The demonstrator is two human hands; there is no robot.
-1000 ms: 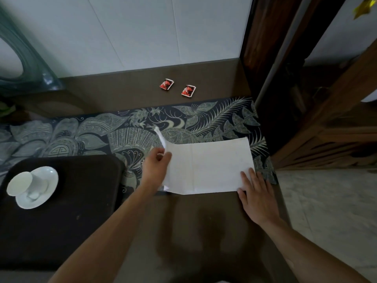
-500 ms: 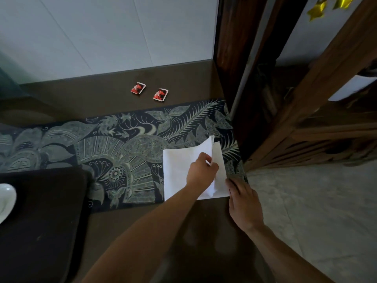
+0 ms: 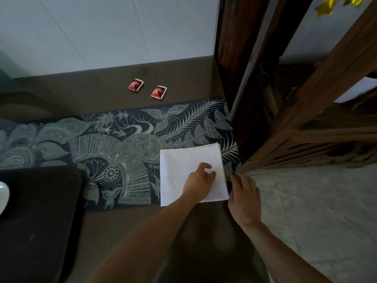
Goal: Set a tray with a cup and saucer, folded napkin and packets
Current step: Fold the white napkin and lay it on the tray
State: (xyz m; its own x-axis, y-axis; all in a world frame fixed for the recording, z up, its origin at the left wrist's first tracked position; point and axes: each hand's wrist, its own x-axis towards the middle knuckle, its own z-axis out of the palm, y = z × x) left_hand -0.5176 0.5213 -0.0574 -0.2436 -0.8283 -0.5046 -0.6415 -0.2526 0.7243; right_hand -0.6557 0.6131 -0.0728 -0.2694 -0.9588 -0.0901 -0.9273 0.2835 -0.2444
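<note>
A white napkin (image 3: 183, 166), folded in half, lies flat on the right end of a patterned runner (image 3: 122, 144). My left hand (image 3: 199, 181) rests on top of the napkin near its right edge, finger and thumb closed on the top layer. My right hand (image 3: 243, 193) sits just beyond the napkin's right edge at the table's corner, fingers loosely curled and touching that edge. Two small red packets (image 3: 136, 85) (image 3: 159, 92) lie on the brown tabletop behind the runner. The dark tray (image 3: 40, 211) is at the lower left, with a sliver of the white saucer (image 3: 3, 196) showing at the frame edge. The cup is out of view.
The brown table (image 3: 142, 231) ends just right of the napkin, with pale tiled floor (image 3: 326, 211) below. A dark wooden door frame (image 3: 306, 103) stands close on the right. A white wall (image 3: 102, 31) backs the table.
My left hand carried the napkin's left half over to the right and laid it down, so the napkin is now half as wide. The view shifted right, taking the cup out of frame.
</note>
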